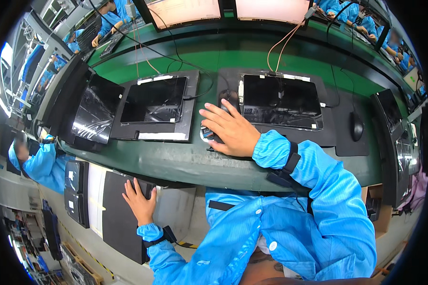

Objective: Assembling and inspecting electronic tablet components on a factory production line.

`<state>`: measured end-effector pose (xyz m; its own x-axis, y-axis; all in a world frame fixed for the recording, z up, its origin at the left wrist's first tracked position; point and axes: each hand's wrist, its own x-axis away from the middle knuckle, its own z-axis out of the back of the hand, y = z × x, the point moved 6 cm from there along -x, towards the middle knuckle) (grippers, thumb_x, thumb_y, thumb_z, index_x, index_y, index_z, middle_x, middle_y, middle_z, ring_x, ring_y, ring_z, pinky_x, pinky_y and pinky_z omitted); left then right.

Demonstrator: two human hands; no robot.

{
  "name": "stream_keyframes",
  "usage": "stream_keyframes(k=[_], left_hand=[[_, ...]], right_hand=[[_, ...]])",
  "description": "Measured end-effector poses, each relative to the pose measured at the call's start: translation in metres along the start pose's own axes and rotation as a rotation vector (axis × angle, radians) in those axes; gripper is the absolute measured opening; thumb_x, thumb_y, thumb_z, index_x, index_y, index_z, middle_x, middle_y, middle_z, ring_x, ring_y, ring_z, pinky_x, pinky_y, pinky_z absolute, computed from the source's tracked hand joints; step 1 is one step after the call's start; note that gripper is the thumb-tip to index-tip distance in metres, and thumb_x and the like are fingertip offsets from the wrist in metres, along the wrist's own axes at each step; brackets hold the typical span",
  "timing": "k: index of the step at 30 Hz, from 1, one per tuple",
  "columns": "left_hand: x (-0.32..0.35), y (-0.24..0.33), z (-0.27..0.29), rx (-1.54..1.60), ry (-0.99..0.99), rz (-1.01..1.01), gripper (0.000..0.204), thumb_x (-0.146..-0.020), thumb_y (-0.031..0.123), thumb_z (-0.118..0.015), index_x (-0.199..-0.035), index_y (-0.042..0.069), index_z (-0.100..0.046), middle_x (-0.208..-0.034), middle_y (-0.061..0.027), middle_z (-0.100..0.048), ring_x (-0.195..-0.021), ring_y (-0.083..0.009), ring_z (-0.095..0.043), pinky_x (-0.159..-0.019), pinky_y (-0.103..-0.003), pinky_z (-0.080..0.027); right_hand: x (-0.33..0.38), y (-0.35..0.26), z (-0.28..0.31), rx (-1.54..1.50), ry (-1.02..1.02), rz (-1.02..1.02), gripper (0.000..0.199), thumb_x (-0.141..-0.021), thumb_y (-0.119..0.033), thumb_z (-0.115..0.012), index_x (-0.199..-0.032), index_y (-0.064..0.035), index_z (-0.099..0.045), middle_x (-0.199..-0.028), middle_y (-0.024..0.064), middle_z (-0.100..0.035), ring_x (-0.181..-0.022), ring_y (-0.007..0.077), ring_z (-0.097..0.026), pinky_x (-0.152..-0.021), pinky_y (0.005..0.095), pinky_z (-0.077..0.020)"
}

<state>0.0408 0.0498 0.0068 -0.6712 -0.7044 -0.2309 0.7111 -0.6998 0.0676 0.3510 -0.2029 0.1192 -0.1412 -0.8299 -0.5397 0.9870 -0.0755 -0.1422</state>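
My right hand (233,132) lies palm down, fingers spread, on a black mat on the green bench (185,161). It covers a small dark device with a white round label (206,134), which peeks out by my thumb. A black mouse (228,97) sits just past my fingertips. My left hand (140,199) reaches below the bench's front edge. Its fingers are closed over the top edge of a dark flat panel (121,223) standing there. A tablet with a dark screen (154,99) lies in a black fixture left of my right hand, and another tablet (280,100) lies to its right.
A third tablet (97,113) leans tilted at the far left. A second mouse (356,126) rests on a mat at the right. Cables run up to two lit monitors (271,9) at the back. Stacked dark devices (76,190) stand beside a co-worker's blue sleeve (43,164).
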Motion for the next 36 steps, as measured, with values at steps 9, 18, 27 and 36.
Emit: stream_keyframes(k=[9,18,27,36], left_hand=[[0.009,0.001,-0.001,0.028,-0.046,-0.021,0.095,-0.078,0.039,-0.082,-0.155,0.005,-0.039,-0.159,-0.0286,-0.034,-0.151,-0.0449,-0.027,-0.122,-0.065,-0.015],[0.004,0.003,-0.001,0.042,-0.042,-0.052,0.089,-0.081,0.041,-0.081,-0.155,0.011,-0.043,-0.159,-0.0299,-0.033,-0.15,-0.0472,-0.027,-0.12,-0.067,-0.017],[0.002,-0.003,-0.007,-0.012,0.001,-0.077,0.079,-0.084,0.042,-0.079,-0.152,0.016,-0.048,-0.157,-0.028,-0.037,-0.148,-0.0459,-0.031,-0.117,-0.067,-0.023],[-0.002,0.008,-0.001,-0.02,-0.031,-0.034,0.08,-0.082,0.039,-0.08,-0.151,0.012,-0.048,-0.157,-0.0278,-0.036,-0.149,-0.0449,-0.029,-0.119,-0.066,-0.021]], right_hand=[[0.011,0.001,0.011,-0.107,0.237,-0.004,0.063,-0.081,-0.023,-0.075,-0.136,-0.0002,-0.054,-0.138,0.0173,-0.056,-0.137,0.0335,-0.049,-0.12,0.055,-0.0319],[0.009,0.003,0.015,-0.06,0.223,-0.028,0.054,-0.082,-0.026,-0.075,-0.129,-0.0026,-0.059,-0.135,0.0158,-0.056,-0.138,0.0329,-0.047,-0.121,0.0546,-0.0306],[0.007,0.004,0.012,-0.061,0.198,-0.017,0.051,-0.082,-0.029,-0.075,-0.123,-0.0023,-0.061,-0.13,0.0163,-0.058,-0.136,0.0346,-0.049,-0.12,0.0544,-0.0308],[0.005,0.009,0.005,-0.073,0.166,-0.038,0.047,-0.083,-0.028,-0.076,-0.121,-0.0043,-0.064,-0.131,0.0156,-0.06,-0.137,0.0343,-0.048,-0.12,0.0557,-0.0309]])
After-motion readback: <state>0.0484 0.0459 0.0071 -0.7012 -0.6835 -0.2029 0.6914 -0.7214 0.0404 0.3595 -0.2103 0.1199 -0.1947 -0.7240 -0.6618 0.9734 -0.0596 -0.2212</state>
